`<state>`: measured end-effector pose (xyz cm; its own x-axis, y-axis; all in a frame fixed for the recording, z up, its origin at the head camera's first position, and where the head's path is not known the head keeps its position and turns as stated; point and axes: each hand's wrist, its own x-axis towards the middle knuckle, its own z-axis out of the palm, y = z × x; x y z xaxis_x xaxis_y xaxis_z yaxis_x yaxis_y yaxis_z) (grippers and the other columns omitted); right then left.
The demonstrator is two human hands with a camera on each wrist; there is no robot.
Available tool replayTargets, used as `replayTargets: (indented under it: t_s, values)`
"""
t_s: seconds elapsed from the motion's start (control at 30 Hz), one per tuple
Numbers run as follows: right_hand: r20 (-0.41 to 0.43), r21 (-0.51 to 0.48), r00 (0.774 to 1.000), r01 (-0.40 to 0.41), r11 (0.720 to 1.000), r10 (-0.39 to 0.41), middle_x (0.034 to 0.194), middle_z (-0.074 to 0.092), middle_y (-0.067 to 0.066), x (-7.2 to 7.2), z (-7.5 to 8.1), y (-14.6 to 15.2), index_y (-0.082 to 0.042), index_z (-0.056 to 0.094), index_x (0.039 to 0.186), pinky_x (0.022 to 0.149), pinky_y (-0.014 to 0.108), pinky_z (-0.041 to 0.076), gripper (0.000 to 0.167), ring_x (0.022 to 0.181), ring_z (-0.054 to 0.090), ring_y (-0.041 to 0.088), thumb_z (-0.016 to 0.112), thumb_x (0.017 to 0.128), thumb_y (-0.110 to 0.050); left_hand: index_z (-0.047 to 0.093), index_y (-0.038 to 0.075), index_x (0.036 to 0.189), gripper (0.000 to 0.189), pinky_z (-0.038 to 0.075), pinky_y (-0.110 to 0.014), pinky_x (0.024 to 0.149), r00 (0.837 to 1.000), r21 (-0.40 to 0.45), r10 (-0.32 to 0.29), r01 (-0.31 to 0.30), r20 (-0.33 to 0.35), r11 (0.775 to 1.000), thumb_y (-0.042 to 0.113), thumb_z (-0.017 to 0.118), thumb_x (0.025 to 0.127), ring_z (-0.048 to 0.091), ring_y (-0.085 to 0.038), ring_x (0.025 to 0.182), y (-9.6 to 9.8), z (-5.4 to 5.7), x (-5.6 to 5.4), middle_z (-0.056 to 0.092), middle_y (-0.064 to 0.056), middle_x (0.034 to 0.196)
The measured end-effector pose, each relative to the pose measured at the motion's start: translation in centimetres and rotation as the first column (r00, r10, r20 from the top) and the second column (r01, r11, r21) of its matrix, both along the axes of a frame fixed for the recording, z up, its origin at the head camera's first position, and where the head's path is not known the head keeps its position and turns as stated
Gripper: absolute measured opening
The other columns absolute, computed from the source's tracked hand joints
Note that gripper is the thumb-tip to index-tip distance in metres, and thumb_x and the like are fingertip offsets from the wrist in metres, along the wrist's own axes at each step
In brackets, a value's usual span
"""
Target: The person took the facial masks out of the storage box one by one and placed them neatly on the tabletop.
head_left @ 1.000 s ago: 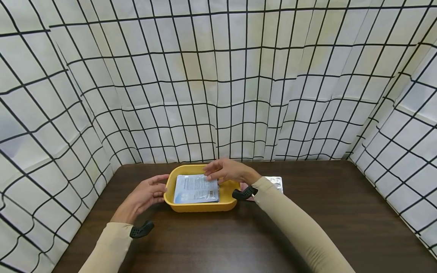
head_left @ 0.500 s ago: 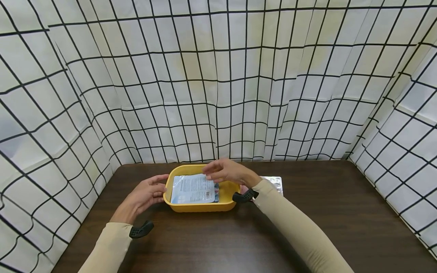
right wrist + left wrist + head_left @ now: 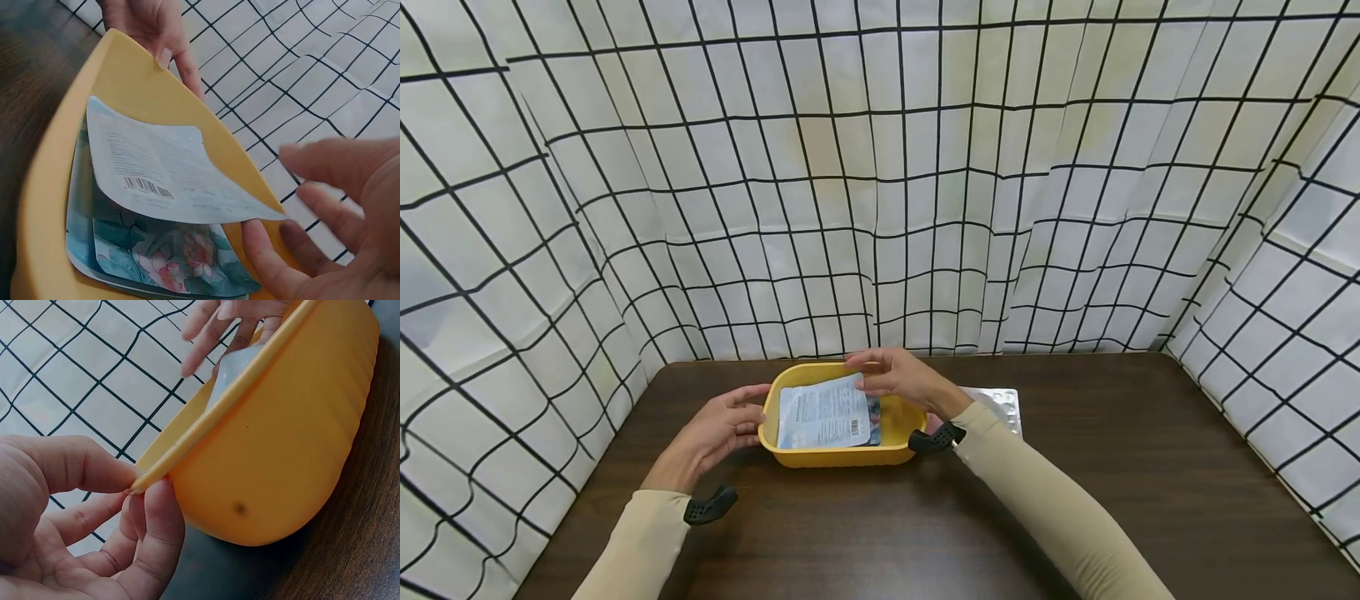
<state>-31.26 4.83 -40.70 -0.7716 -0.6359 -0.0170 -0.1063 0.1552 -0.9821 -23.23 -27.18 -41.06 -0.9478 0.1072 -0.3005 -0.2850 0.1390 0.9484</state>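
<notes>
Touching a barcoded packet (image 3: 161, 172), print (image 3: 128, 155) illegible, the right hand (image 3: 910, 383) is spread-fingered; left hand (image 3: 721, 429) pinches tub (image 3: 842, 457).

The left hand (image 3: 724, 427) pinches; the right hand (image 3: 904, 377) has fingers parted.

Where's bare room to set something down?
The table in front of the yellow tray, between the sleeves, is bare; so is the part right of the silvery pack. Crowded: the tray, with packets, left hand, right hand.
</notes>
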Motion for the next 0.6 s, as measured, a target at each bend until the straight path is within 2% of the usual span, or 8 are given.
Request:
replayTargets:
  t_s: [0.1, 0.2, 0.33, 0.6]
  values:
    - [0.023, 0.039, 1.000, 0.000, 0.999, -0.001, 0.142, 0.059, 0.005, 0.08, 0.00, -0.05, -0.012, 0.064, 0.134, 0.097, 0.041, 0.055, 0.041, 0.122, 0.061, 0.027, 0.071, 0.094, -0.009, 0.035, 0.009, 0.156, 0.063, 0.059, -0.032, 0.082, 1.000, 0.003, 0.013, -0.013, 0.005, 1.000, 0.008, 0.060, 0.098, 0.066, -0.022, 0.091, 0.00, 0.00, 0.01, 0.065, -0.015, 0.123]
    - [0.052, 0.085, 0.999, -0.013, 0.996, 0.008, 0.137, 0.061, 0.006, 0.25, 0.09, -0.11, -0.013, 0.062, 0.137, 0.093, 0.041, 0.057, 0.046, 0.113, 0.064, 0.026, 0.073, 0.092, -0.009, 0.033, 0.008, 0.157, 0.065, 0.058, -0.032, 0.082, 1.000, 0.001, -0.001, 0.001, 0.003, 1.000, 0.009, 0.060, 0.098, 0.066, -0.022, 0.090, -0.04, 0.02, -0.01, 0.065, -0.013, 0.121]
    - [0.078, 0.122, 0.997, -0.035, 0.992, 0.026, 0.130, 0.063, 0.006, 0.52, 0.21, -0.12, -0.013, 0.061, 0.137, 0.088, 0.040, 0.059, 0.049, 0.107, 0.067, 0.026, 0.075, 0.090, -0.010, 0.032, 0.008, 0.157, 0.065, 0.058, -0.032, 0.081, 1.000, 0.001, -0.005, 0.005, 0.003, 1.000, 0.009, 0.060, 0.098, 0.066, -0.021, 0.089, -0.07, -0.07, -0.05, 0.066, -0.011, 0.118]
    - [0.114, 0.171, 0.989, -0.110, 0.979, 0.091, 0.121, 0.068, 0.005, 0.94, 0.52, -0.11, -0.016, 0.068, 0.129, 0.086, 0.039, 0.060, 0.042, 0.101, 0.071, 0.028, 0.076, 0.089, -0.006, 0.030, 0.007, 0.158, 0.066, 0.058, -0.031, 0.079, 1.000, 0.006, -0.005, 0.005, 0.001, 1.000, 0.008, 0.059, 0.099, 0.065, -0.021, 0.088, -0.10, -0.12, -0.08, 0.067, -0.011, 0.117]
